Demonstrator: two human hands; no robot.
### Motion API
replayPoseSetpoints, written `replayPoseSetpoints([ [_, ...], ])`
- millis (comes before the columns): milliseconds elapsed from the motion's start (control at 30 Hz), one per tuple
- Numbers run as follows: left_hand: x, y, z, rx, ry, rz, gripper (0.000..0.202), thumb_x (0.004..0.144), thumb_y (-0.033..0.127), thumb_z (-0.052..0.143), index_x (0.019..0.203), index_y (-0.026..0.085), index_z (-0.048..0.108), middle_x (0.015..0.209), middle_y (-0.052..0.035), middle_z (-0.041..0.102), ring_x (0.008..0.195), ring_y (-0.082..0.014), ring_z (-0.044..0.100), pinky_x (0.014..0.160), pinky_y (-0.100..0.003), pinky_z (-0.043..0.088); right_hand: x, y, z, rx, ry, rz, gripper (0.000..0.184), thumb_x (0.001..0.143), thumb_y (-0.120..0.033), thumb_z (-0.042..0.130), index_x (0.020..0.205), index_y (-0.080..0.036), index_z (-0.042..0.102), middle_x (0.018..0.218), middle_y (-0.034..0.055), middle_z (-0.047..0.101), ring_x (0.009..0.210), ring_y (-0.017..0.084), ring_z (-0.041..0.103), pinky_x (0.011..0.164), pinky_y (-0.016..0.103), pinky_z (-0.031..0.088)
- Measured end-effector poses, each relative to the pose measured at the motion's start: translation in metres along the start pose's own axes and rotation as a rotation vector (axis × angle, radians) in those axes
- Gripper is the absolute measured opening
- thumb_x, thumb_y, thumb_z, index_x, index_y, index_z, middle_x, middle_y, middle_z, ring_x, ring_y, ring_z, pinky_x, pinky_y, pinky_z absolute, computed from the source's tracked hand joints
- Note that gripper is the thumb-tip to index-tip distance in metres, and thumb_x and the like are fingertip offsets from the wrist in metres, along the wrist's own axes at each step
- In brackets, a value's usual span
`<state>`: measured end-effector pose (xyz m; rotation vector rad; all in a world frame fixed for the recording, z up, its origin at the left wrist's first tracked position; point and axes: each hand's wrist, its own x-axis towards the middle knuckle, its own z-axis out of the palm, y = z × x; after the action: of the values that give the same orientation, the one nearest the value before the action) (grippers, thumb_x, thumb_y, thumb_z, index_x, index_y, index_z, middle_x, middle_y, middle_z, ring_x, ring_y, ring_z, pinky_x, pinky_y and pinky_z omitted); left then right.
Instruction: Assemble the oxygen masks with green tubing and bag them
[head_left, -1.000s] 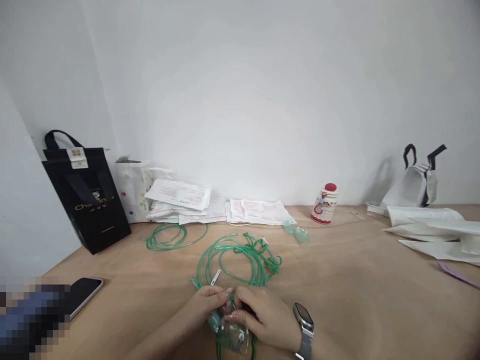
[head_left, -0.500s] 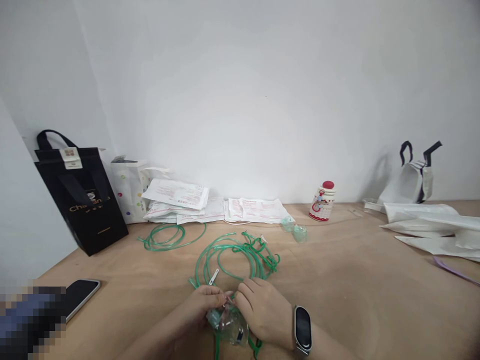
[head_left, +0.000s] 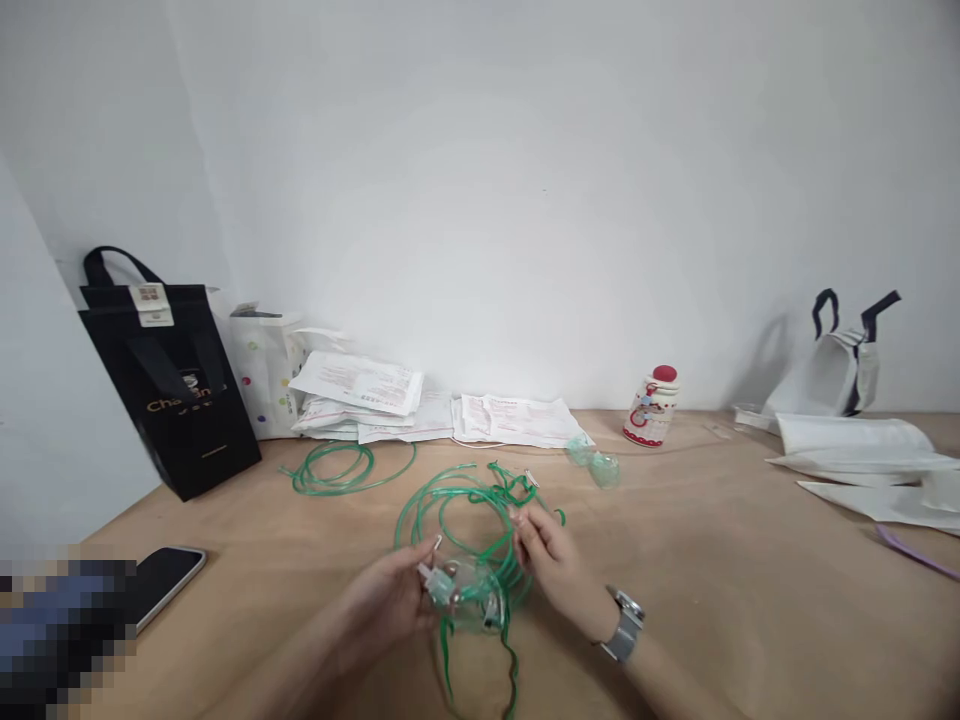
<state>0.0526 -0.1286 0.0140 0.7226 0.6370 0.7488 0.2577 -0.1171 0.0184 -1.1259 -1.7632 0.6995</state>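
Observation:
My left hand [head_left: 401, 598] is closed around the side of a clear oxygen mask [head_left: 469, 600] with a pale green connector [head_left: 441, 586]. From the mask, green straps [head_left: 512, 665] hang down toward me. A small white strip [head_left: 438, 543] shows at the tips of my left fingers. To the right of the mask and above it, my right hand [head_left: 551, 555] is pinched closed over the green tubing; what lies between its fingertips is too small to make out. Coiled green tubing [head_left: 420, 500] and tangled green straps [head_left: 517, 490] lie behind both hands.
Two clear green mask parts [head_left: 604, 469] lie near a red-capped bottle [head_left: 650, 408]. Printed white packets [head_left: 517, 420], another tubing coil [head_left: 330, 485] and a black bag [head_left: 172, 400] stand along the back left. A phone [head_left: 169, 580] is at left, with white wrappers [head_left: 855, 465] at right.
My right hand has moved off the mask, up and to the right. My left hand has shifted slightly left and opened the view of the mask, which has tilted. The camera view has shifted slightly.

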Motion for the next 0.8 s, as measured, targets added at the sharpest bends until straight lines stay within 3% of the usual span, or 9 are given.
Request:
replayPoseSetpoints([
  [133,-0.003,0.008,-0.003,-0.162,-0.093,0.110,0.019,0.078,0.028,0.054,0.082,0.011,0.063,0.082,-0.0070,0.065,0.075,-0.0159,0.059,0.074,-0.027,0.040,0.001,0.007,0.008,-0.048,-0.112,0.043,0.039,0.087,-0.043,0.028,0.062,-0.019,0.046,0.053,-0.0034,0.043,0.051,0.012,0.043,0.051,0.025,0.037],
  [200,-0.003,0.017,-0.009,-0.228,-0.135,0.183,0.028,0.080,0.036,0.049,0.085,0.011,0.062,0.080,-0.0073,0.066,0.073,-0.0159,0.060,0.070,-0.026,0.042,0.001,0.006,0.004,-0.141,-0.150,-0.050,0.034,0.084,-0.045,0.035,0.074,-0.019,0.054,0.071,0.0014,0.052,0.070,0.016,0.050,0.065,0.028,0.041],
  [267,-0.002,0.029,-0.018,-0.289,-0.140,0.295,0.036,0.081,0.043,0.045,0.086,0.011,0.062,0.078,-0.0072,0.066,0.074,-0.0166,0.061,0.068,-0.026,0.044,0.001,0.005,-0.002,-0.256,-0.259,-0.169,0.038,0.071,-0.051,0.054,0.094,-0.021,0.055,0.094,0.0051,0.053,0.090,0.020,0.048,0.080,0.032,0.038],
  [367,-0.002,0.046,-0.032,-0.368,-0.035,0.443,0.032,0.080,0.041,0.047,0.085,0.012,0.061,0.082,-0.0075,0.067,0.081,-0.0173,0.061,0.074,-0.028,0.044,0.000,0.004,-0.007,-0.413,-0.454,-0.257,0.063,0.049,-0.053,0.071,0.101,-0.021,0.052,0.100,0.0057,0.052,0.093,0.023,0.046,0.084,0.035,0.036],
  [433,-0.002,0.052,-0.038,-0.422,0.070,0.479,0.027,0.081,0.038,0.046,0.081,0.014,0.061,0.082,-0.0063,0.067,0.078,-0.0162,0.061,0.072,-0.028,0.045,-0.002,0.004,-0.004,-0.515,-0.472,-0.276,0.047,0.057,-0.050,0.068,0.091,-0.020,0.053,0.094,0.0048,0.054,0.088,0.021,0.048,0.079,0.035,0.038],
  [533,0.000,0.053,-0.042,-0.456,0.168,0.489,0.024,0.086,0.025,0.040,0.075,0.016,0.060,0.080,-0.0047,0.066,0.074,-0.0143,0.061,0.069,-0.027,0.046,-0.005,0.007,0.007,-0.646,-0.420,-0.348,0.018,0.076,-0.034,0.056,0.082,-0.017,0.052,0.086,0.0051,0.055,0.082,0.020,0.049,0.073,0.033,0.040],
  [633,0.001,0.051,-0.041,-0.441,0.190,0.480,0.025,0.086,0.018,0.039,0.074,0.017,0.060,0.079,-0.0043,0.066,0.072,-0.0141,0.061,0.068,-0.028,0.047,-0.004,0.014,0.013,-0.691,-0.336,-0.427,0.008,0.082,-0.019,0.046,0.080,-0.015,0.053,0.083,0.0070,0.056,0.078,0.020,0.048,0.070,0.035,0.040],
  [700,0.001,0.052,-0.041,-0.449,0.206,0.485,0.024,0.086,0.017,0.040,0.074,0.017,0.060,0.078,-0.0041,0.066,0.072,-0.0142,0.062,0.068,-0.028,0.047,0.000,0.023,0.011,-0.580,-0.219,-0.385,0.011,0.081,-0.014,0.044,0.077,-0.015,0.054,0.080,0.0072,0.056,0.077,0.021,0.048,0.070,0.037,0.039],
  [800,0.001,0.054,-0.044,-0.458,0.223,0.508,0.025,0.086,0.017,0.039,0.073,0.017,0.060,0.078,-0.0044,0.066,0.073,-0.0143,0.062,0.068,-0.028,0.048,0.015,0.037,-0.001,-0.217,0.045,-0.180,0.006,0.072,-0.012,0.052,0.068,-0.016,0.054,0.074,0.0042,0.056,0.074,0.020,0.048,0.071,0.036,0.039],
])
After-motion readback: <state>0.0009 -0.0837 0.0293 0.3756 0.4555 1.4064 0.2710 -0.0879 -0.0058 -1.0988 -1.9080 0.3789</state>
